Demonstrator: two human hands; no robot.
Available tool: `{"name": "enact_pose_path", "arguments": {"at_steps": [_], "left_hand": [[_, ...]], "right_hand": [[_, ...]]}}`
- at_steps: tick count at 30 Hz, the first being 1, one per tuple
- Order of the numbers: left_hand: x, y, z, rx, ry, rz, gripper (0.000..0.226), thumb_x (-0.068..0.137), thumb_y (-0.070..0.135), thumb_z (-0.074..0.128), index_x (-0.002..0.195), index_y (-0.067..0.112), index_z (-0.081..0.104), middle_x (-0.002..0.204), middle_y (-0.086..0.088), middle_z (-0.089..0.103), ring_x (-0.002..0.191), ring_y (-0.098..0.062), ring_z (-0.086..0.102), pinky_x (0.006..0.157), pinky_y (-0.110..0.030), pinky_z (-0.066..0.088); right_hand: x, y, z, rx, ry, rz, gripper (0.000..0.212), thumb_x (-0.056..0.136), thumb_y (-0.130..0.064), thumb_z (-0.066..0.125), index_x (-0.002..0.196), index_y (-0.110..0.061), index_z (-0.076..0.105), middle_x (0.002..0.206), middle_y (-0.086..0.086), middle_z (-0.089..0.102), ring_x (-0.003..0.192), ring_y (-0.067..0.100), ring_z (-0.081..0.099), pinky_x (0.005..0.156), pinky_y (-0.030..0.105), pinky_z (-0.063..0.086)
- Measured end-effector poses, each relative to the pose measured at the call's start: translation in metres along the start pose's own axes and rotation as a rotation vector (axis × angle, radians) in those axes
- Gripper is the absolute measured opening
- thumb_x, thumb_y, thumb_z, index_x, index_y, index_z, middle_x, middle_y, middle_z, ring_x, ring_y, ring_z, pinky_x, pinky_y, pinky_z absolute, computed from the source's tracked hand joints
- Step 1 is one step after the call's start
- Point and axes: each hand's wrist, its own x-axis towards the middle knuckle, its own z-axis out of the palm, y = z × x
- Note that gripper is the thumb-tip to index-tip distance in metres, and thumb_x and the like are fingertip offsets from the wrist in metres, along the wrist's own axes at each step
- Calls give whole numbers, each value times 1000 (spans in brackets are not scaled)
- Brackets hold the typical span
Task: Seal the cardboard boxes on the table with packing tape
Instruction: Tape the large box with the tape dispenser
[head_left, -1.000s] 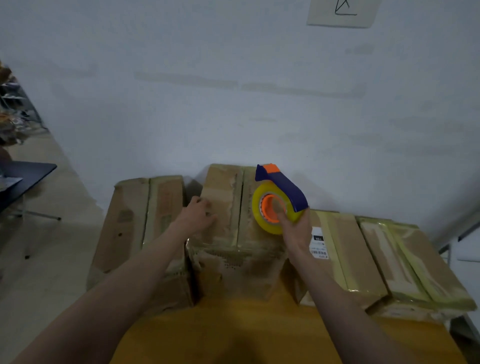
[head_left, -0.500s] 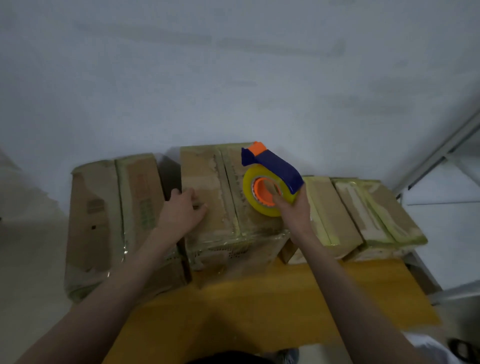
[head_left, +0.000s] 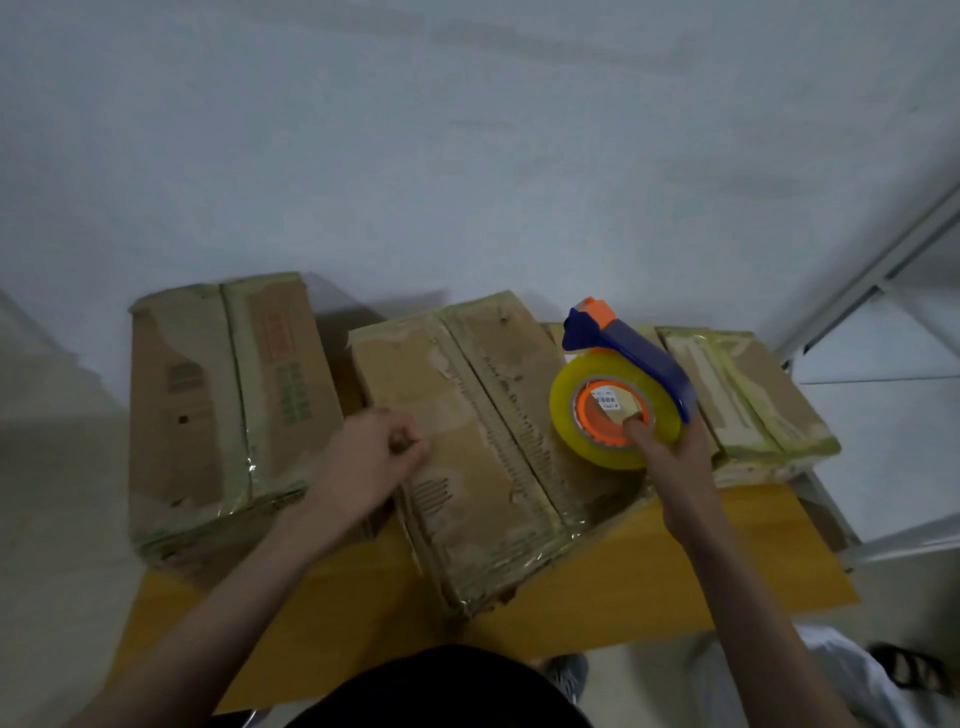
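Since the earlier frame, the dispenser (head_left: 621, 387), clamped in the right hand (head_left: 670, 452), shifted right of the middle box (head_left: 467, 441); its seam ran toward upper centre. Left hand (head_left: 371, 460), fingers curled, rested on it.

Dim, flat, bluish indoor light. Soft shadows fall on the wall (head_left: 467, 156) behind the boxes, up and left of the grip. Faint glare glints on tape edges. Slight motion blur everywhere; wide-angle bending at the frame edges.

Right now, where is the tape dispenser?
In the head view, the tape dispenser is right of centre, gripped by the right hand above the middle box.
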Motion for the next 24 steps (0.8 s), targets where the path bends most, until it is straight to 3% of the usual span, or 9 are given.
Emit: {"name": "enact_pose_path", "arguments": {"at_steps": [1,4,8,11,14,17,19,22,24], "left_hand": [[16,-5,-8,45,-14,5,9,88,37,73,95,34,67,107,8,59,98,-15,60,85,-31,51],[74,-21,-39,199,-174,8,77,72,46,85,140,38,51,147,0,37,139,-29,34,117,-47,28],[126,-35,-69,321,-470,-18,120,57,54,93,155,41,26,166,1,8,153,-27,6,123,-50,14],[135,-35,-68,307,-507,-9,120,59,44,95,157,34,25,164,-3,16,151,-24,15,119,-39,19],[130,-38,-66,306,-469,-29,125,48,57,95,154,38,31,156,-2,25,145,-28,25,118,-45,28],[122,-46,-59,371,-464,-28,147,22,91,75,153,44,30,147,3,29,139,-31,30,115,-52,31],[110,-45,-53,390,-455,-46,154,15,100,63,154,45,26,144,5,28,135,-31,31,113,-53,33],[85,-32,-47,396,-439,-74,141,32,99,61,155,45,20,145,3,26,132,-33,31,111,-51,35],[69,-23,-41,438,-396,-68,119,55,91,65,155,46,20,146,1,28,129,-34,33,107,-50,38]], "right_hand": [[-1,-1,1,-19,3,-14,58,84,-29,71,135,-46,51,128,-9,63,118,17,61,99,52,53],[-5,-7,6,-67,1,-49,58,88,-21,73,131,-50,46,124,-20,57,118,17,58,98,48,52],[-11,-5,7,-109,-6,-77,64,87,-24,73,145,-27,45,123,-24,55,116,10,57,94,40,50],[-14,-1,7,-126,12,-69,64,91,-8,73,147,-20,44,118,-29,52,105,-16,53,88,25,45],[-18,-2,11,-132,32,-64,62,91,-7,74,145,-20,45,115,-30,52,100,-26,49,80,14,43],[-17,-8,12,-152,28,-67,60,90,-7,73,141,-24,47,114,-27,55,98,-22,53,78,17,45],[-16,-12,14,-163,10,-83,61,88,-6,74,139,-25,48,113,-24,58,98,-16,57,78,21,48],[-18,-16,20,-139,-13,-85,63,86,-6,76,140,-24,50,115,-17,63,105,-4,61,83,29,53],[-20,-19,25,-120,-28,-91,64,82,-21,78,139,-28,50,117,-14,65,110,7,63,88,38,55]]}}
